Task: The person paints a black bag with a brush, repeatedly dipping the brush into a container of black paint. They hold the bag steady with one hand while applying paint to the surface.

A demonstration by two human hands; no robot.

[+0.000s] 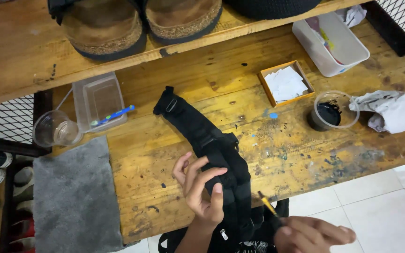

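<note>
Head view: left hand (pixel 201 189) has its grip closed around a black bag strap (pixel 202 136), thumb on top, fingers curled over the strap's near end. From that grip the strap runs up and away to the left across the wooden surface (pixel 240 93), its far end lying flat. Right hand (pixel 312 234), low and right of the left grip, pinches a thin yellow-handled brush (pixel 269 204), tip pointing at the strap just beside the left grip. Black bag body (pixel 240 236) hangs below both hands at the surface edge. Cup of black paint (pixel 332 112) sits well up and right of the grips, crumpled cloth (pixel 392 110) touching it. Grey mat (pixel 73 197) lies left of the left hand.
</note>
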